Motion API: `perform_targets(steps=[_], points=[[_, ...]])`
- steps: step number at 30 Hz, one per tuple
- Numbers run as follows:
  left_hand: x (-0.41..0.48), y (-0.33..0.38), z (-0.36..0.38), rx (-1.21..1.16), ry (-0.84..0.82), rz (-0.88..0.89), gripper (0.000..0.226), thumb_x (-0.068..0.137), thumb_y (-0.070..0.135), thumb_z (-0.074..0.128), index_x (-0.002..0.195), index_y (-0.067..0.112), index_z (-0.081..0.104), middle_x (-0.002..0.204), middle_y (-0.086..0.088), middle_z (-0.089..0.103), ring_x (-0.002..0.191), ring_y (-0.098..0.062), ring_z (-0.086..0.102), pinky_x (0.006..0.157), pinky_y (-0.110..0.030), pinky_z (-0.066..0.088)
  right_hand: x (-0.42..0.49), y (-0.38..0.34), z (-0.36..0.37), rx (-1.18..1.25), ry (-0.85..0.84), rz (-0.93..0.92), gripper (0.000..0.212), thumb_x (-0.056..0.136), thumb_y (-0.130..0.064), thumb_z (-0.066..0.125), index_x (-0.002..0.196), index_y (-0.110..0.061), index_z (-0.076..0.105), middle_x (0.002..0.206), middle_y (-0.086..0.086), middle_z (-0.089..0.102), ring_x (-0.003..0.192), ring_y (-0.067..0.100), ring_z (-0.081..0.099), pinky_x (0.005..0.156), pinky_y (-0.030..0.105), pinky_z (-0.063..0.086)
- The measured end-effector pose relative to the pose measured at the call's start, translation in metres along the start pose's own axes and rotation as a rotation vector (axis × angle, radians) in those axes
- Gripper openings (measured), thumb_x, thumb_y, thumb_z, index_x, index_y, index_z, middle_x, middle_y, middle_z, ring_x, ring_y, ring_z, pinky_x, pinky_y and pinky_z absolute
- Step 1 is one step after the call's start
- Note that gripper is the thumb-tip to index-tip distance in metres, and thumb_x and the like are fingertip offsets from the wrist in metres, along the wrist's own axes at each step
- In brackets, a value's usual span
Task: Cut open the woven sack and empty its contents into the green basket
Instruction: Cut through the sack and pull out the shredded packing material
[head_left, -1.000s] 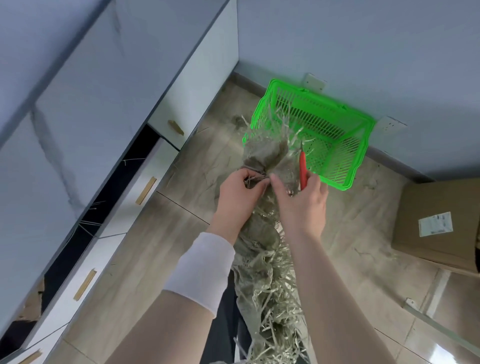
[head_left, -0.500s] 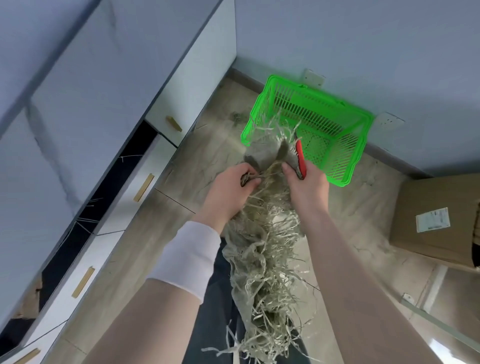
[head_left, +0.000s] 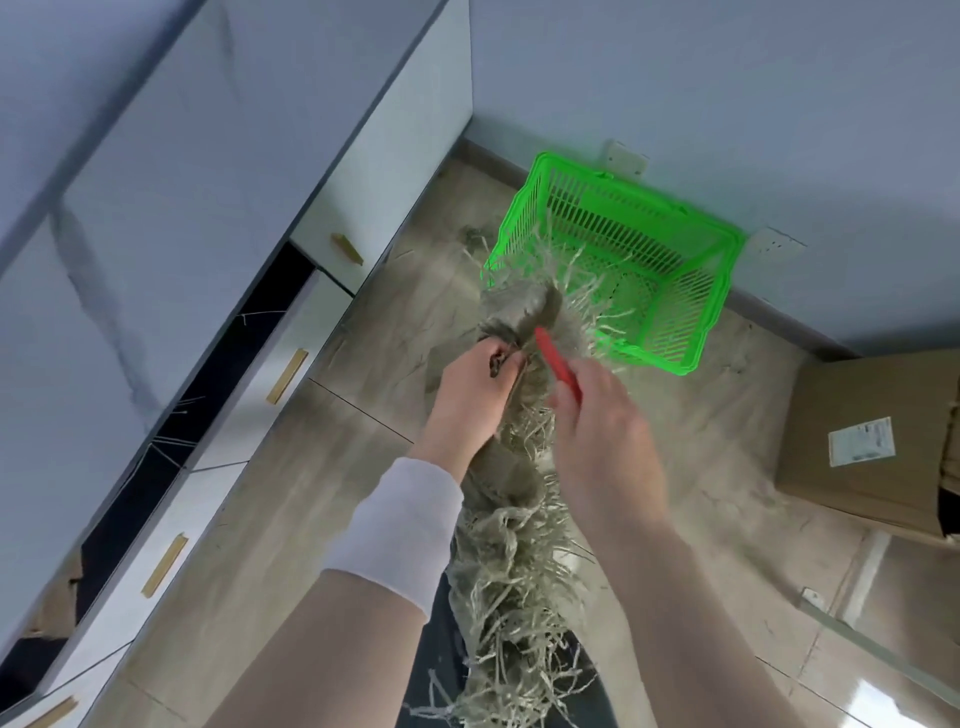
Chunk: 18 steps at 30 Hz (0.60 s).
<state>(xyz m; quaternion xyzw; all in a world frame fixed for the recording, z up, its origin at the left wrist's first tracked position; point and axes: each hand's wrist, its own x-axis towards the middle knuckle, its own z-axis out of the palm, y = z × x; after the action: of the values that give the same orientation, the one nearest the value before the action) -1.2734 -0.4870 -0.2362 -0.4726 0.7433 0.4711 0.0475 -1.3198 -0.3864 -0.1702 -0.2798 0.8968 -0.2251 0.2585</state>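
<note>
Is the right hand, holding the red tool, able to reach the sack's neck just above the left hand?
Probably yes. The red tool in the right hand points at the sack's neck, with nothing between; but the left hand grips it close beside the tip.

Items in view, by count. Sack (head_left: 511, 566), woven and frayed: one. Green basket (head_left: 623, 228): one. Red cutter (head_left: 557, 359): one. Hands: two, namely the left hand (head_left: 475, 395) and the right hand (head_left: 602, 421). White wristband (head_left: 400, 535): one. Cardboard box (head_left: 883, 405): one, bearing one label (head_left: 862, 441). Wall sockets (head_left: 626, 158): two. Drawer handles (head_left: 287, 369): four, the lowest only partly in view.
</note>
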Motion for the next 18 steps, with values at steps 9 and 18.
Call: perform_targets(steps=[9,18], points=[[-0.003,-0.005,0.004,-0.096,0.030,-0.042,0.026,0.095,0.022,0.048,0.115,0.009,0.058,0.113,-0.009,0.064,0.086,-0.010,0.048,0.061,-0.015,0.028,-0.002,0.010,0.020,-0.109,-0.183,0.261,0.028,0.098,-0.018,0.033,0.122,-0.019,0.048,0.117,0.010,0.061,0.107,0.033,0.057,0.078,0.036,0.041],[-0.002,-0.004,0.005,-0.119,0.067,-0.082,0.027,0.093,0.020,0.050,0.118,0.009,0.055,0.113,-0.010,0.063,0.090,-0.017,0.052,0.062,-0.016,0.028,-0.001,0.008,0.024,-0.185,-0.233,0.266,0.030,0.096,-0.014,0.037,0.124,-0.018,0.045,0.117,0.012,0.061,0.108,0.034,0.057,0.078,0.035,0.041]])
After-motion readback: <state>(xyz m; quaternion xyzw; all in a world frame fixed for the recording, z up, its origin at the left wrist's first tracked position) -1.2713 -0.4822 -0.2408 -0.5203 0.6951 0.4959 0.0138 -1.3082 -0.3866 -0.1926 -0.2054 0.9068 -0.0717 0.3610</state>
